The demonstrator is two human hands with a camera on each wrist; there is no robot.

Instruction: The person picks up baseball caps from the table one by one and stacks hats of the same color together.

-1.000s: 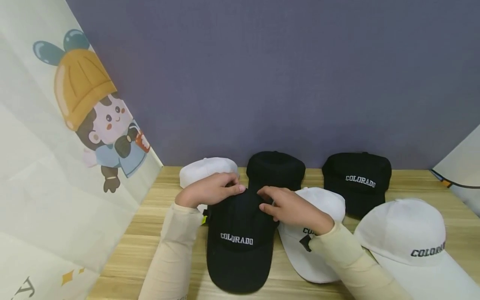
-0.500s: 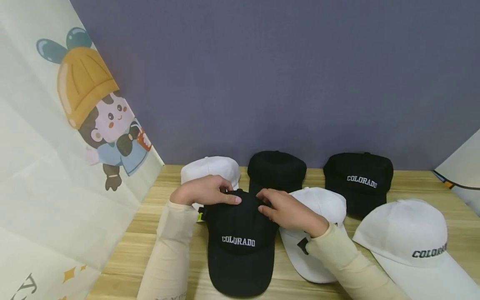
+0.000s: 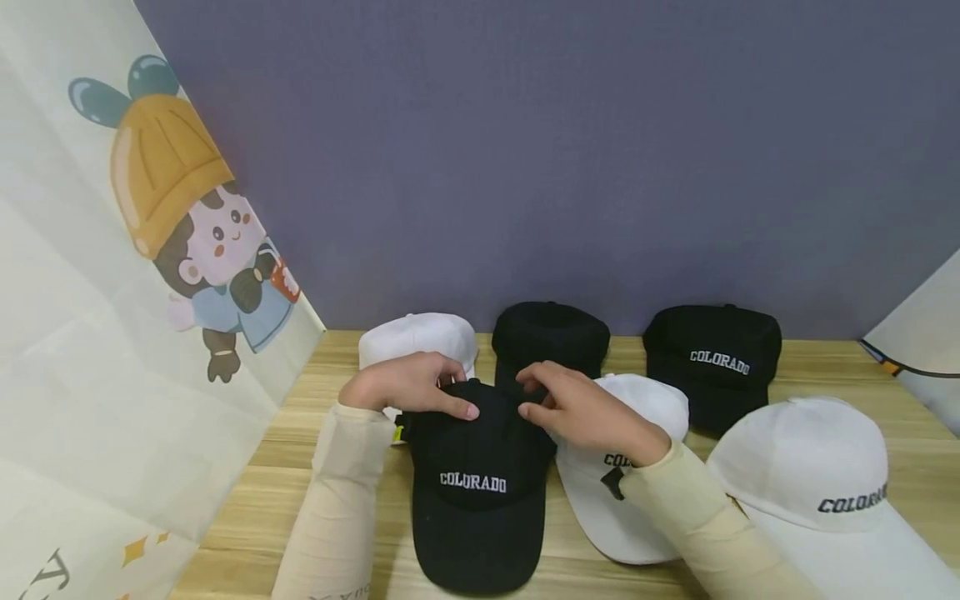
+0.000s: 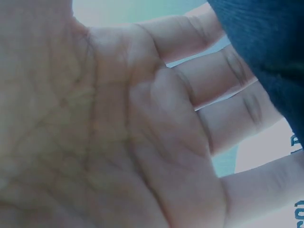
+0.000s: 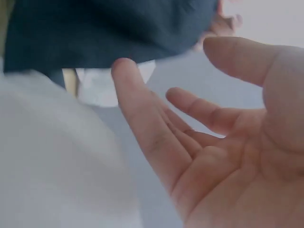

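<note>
A black baseball cap (image 3: 478,542) with white COLORADO lettering faces me in the head view, brim toward the front. My left hand (image 3: 408,382) holds its crown at the upper left, thumb on the front panel and fingers tucked behind. In the left wrist view those fingers (image 4: 223,76) reach the dark fabric. My right hand (image 3: 588,412) hovers at the crown's right side with fingers loosely bent and parted. The right wrist view has its index fingertip at the dark cap's (image 5: 104,33) lower edge, the thumb held apart.
A white cap (image 3: 615,517) lies partly under my right forearm, another white cap (image 3: 806,467) at the right. Behind stand a white cap (image 3: 412,337), a plain black cap (image 3: 551,337) and a black COLORADO cap (image 3: 712,333). A grey-blue panel (image 3: 562,167) backs the wooden table (image 3: 247,517).
The left thumb has slid down onto the front of the crown, and the cap has shifted slightly toward me. My right fingers have lifted a little from the crown's right side.
</note>
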